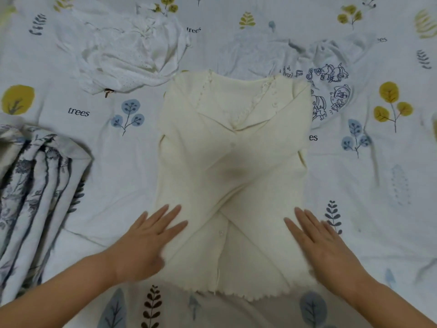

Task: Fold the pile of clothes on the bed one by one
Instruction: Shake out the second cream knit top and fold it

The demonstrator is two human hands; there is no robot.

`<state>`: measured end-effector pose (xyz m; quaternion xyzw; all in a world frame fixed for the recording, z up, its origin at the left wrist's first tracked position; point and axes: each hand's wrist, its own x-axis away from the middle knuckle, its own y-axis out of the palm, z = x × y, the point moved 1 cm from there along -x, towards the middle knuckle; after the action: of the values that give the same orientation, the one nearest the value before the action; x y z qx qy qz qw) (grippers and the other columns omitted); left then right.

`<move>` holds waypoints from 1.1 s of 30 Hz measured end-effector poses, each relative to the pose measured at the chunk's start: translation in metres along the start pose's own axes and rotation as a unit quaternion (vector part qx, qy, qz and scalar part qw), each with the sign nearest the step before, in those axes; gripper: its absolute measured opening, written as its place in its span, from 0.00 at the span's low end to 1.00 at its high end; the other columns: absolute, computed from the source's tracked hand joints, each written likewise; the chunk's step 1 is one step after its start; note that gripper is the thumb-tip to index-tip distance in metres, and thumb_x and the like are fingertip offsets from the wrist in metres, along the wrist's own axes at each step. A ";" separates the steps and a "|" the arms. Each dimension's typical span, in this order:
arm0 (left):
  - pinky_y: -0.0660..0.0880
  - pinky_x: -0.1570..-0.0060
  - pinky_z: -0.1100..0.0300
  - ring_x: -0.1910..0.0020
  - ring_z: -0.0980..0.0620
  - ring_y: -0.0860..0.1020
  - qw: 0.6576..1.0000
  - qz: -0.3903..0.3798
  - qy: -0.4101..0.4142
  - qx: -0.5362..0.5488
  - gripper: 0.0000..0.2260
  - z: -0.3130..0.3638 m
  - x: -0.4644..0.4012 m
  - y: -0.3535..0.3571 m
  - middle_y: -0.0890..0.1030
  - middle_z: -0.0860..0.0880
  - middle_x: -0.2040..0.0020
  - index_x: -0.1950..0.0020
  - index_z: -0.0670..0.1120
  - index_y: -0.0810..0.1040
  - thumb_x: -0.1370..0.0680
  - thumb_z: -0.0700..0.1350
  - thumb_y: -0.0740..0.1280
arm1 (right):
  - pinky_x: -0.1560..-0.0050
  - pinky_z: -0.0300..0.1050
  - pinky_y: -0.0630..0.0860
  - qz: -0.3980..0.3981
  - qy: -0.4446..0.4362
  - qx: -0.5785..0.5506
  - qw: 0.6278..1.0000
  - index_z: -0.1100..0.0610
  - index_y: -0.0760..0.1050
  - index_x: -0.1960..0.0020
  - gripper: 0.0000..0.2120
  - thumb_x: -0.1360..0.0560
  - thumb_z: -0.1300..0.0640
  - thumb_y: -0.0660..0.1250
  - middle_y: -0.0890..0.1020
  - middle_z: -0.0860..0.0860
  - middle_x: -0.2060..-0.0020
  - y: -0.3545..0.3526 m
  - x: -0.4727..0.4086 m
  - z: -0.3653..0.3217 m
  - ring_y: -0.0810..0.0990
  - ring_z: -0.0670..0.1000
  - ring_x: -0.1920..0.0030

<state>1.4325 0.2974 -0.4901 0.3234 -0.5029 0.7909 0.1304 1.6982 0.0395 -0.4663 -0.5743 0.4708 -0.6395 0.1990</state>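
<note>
Lengthwise, cream cardigan (233,176) lies collar away, hem near.

Cartoon-print garment (331,95) partly hidden under cream cardigan (233,176); type unclear.

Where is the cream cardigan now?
In the head view, the cream cardigan lies flat in the middle of the bed sheet, with the left hand and right hand on its lower corners.

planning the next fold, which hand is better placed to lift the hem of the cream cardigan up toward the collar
Neither clearly. The left hand and right hand both lie flat on the cream cardigan, about equally far from the scalloped hem. Likely both lift together.
</note>
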 end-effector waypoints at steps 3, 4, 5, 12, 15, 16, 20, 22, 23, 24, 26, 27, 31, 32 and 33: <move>0.34 0.30 0.49 0.29 0.51 0.26 1.000 -0.019 0.013 -0.018 0.51 0.007 0.013 0.006 0.25 0.54 0.28 0.28 0.59 0.29 0.33 0.60 0.68 | 0.32 0.56 0.64 0.076 -0.046 0.042 0.995 0.59 0.64 0.28 0.50 0.50 0.73 0.65 0.66 0.62 0.30 0.021 0.032 -0.007 0.66 0.61 0.30; 0.44 0.29 0.45 0.25 0.45 0.37 0.998 -0.009 0.032 -0.060 0.56 0.010 0.017 0.004 0.36 0.48 0.23 0.24 0.54 0.37 0.39 0.61 0.72 | 0.33 0.56 0.59 0.095 -0.059 0.049 0.993 0.58 0.61 0.28 0.44 0.45 0.71 0.59 0.64 0.61 0.29 0.024 0.038 -0.012 0.61 0.60 0.28; 0.57 0.32 0.43 0.25 0.40 0.53 0.995 -0.011 0.032 -0.093 0.58 0.013 0.019 -0.001 0.52 0.44 0.23 0.23 0.48 0.50 0.46 0.61 0.76 | 0.33 0.55 0.56 0.113 -0.070 0.053 0.990 0.58 0.59 0.28 0.41 0.42 0.70 0.56 0.62 0.60 0.29 0.027 0.041 -0.015 0.56 0.59 0.27; 0.53 0.33 0.44 0.38 0.36 0.73 0.985 0.118 0.049 -0.119 0.45 0.018 0.024 0.011 0.76 0.39 0.37 0.38 0.43 0.77 0.56 0.45 0.82 | 0.33 0.52 0.64 0.164 -0.059 0.026 0.984 0.58 0.71 0.36 0.37 0.45 0.73 0.60 0.77 0.61 0.39 0.028 0.024 -0.015 0.75 0.62 0.38; 0.56 0.34 0.49 0.45 0.38 0.80 0.984 0.149 0.044 -0.083 0.36 0.018 0.023 0.008 0.81 0.41 0.44 0.50 0.45 0.84 0.58 0.42 0.83 | 0.53 0.55 0.80 0.142 -0.052 0.025 0.988 0.61 0.81 0.44 0.47 0.65 0.74 0.72 0.80 0.63 0.44 0.026 0.017 -0.014 0.81 0.63 0.47; 0.60 0.37 0.50 0.47 0.40 0.81 0.983 0.164 0.047 -0.070 0.34 0.018 0.022 0.006 0.82 0.42 0.46 0.52 0.46 0.85 0.58 0.43 0.83 | 0.54 0.55 0.80 0.133 -0.052 0.022 0.989 0.61 0.81 0.44 0.48 0.66 0.73 0.72 0.80 0.63 0.44 0.025 0.016 -0.015 0.81 0.63 0.47; 0.75 0.50 0.58 0.53 0.51 0.83 0.978 0.195 0.067 -0.010 0.17 0.021 0.018 -0.013 0.83 0.50 0.52 0.57 0.52 0.84 0.45 0.49 0.76 | 0.58 0.52 0.81 0.121 -0.049 0.028 0.991 0.61 0.82 0.46 0.49 0.69 0.70 0.74 0.81 0.63 0.46 0.019 0.014 -0.018 0.82 0.61 0.48; 0.73 0.57 0.67 0.59 0.57 0.82 0.984 0.162 0.063 0.047 0.10 0.020 0.019 -0.029 0.82 0.55 0.57 0.61 0.54 0.82 0.38 0.50 0.63 | 0.66 0.46 0.81 0.110 -0.046 0.015 0.993 0.60 0.84 0.53 0.44 0.71 0.69 0.75 0.84 0.60 0.53 0.012 0.013 -0.018 0.84 0.58 0.55; 0.71 0.63 0.70 0.62 0.59 0.81 0.986 0.128 0.045 0.100 0.10 0.018 0.019 -0.038 0.81 0.58 0.59 0.63 0.54 0.81 0.37 0.49 0.61 | 0.70 0.43 0.80 0.114 -0.042 0.000 0.993 0.59 0.85 0.57 0.40 0.72 0.68 0.77 0.85 0.58 0.55 0.005 0.011 -0.017 0.85 0.56 0.58; 0.71 0.65 0.71 0.64 0.61 0.79 0.981 0.100 0.016 0.166 0.09 0.014 0.019 -0.049 0.80 0.60 0.62 0.63 0.54 0.81 0.37 0.47 0.61 | 0.71 0.40 0.78 0.117 -0.039 -0.021 0.992 0.58 0.85 0.59 0.37 0.70 0.67 0.78 0.85 0.55 0.57 -0.005 0.007 -0.016 0.85 0.54 0.60; 0.71 0.65 0.67 0.66 0.59 0.77 0.959 0.066 -0.029 0.275 0.12 0.001 0.017 -0.068 0.80 0.56 0.63 0.59 0.56 0.81 0.36 0.43 0.63 | 0.64 0.36 0.76 0.087 -0.004 -0.130 0.988 0.51 0.84 0.60 0.26 0.57 0.67 0.79 0.84 0.48 0.57 -0.029 -0.001 -0.013 0.84 0.48 0.58; 0.71 0.66 0.65 0.68 0.58 0.77 0.943 0.060 -0.031 0.326 0.13 -0.004 0.014 -0.081 0.81 0.52 0.64 0.59 0.56 0.81 0.35 0.40 0.64 | 0.61 0.35 0.74 0.065 0.018 -0.192 0.979 0.48 0.82 0.60 0.20 0.46 0.67 0.76 0.83 0.44 0.59 -0.041 -0.006 -0.007 0.82 0.47 0.57; 0.73 0.67 0.67 0.69 0.54 0.77 0.888 0.076 -0.008 0.454 0.13 -0.027 -0.010 -0.147 0.81 0.45 0.68 0.62 0.43 0.81 0.31 0.26 0.67 | 0.68 0.30 0.70 0.072 0.048 -0.429 0.899 0.48 0.80 0.64 0.20 0.35 0.74 0.65 0.82 0.45 0.69 -0.096 -0.033 0.025 0.77 0.39 0.70; 0.73 0.67 0.67 0.68 0.53 0.78 0.882 0.075 -0.007 0.466 0.09 -0.033 -0.019 -0.164 0.81 0.44 0.68 0.62 0.42 0.80 0.31 0.28 0.68 | 0.68 0.29 0.71 0.087 0.045 -0.471 0.877 0.52 0.81 0.63 0.19 0.35 0.75 0.64 0.83 0.47 0.68 -0.112 -0.043 0.033 0.77 0.38 0.70; 0.74 0.67 0.67 0.68 0.52 0.79 0.879 0.066 -0.010 0.471 0.06 -0.038 -0.028 -0.181 0.82 0.44 0.67 0.62 0.41 0.81 0.33 0.32 0.69 | 0.65 0.30 0.73 0.099 0.045 -0.506 0.856 0.55 0.82 0.61 0.17 0.34 0.76 0.64 0.84 0.49 0.66 -0.128 -0.054 0.041 0.79 0.41 0.68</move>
<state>1.5356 0.4173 -0.3899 0.3203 -0.0923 0.9380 -0.0951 1.7867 0.1287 -0.3940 -0.5169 0.7921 -0.3149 -0.0786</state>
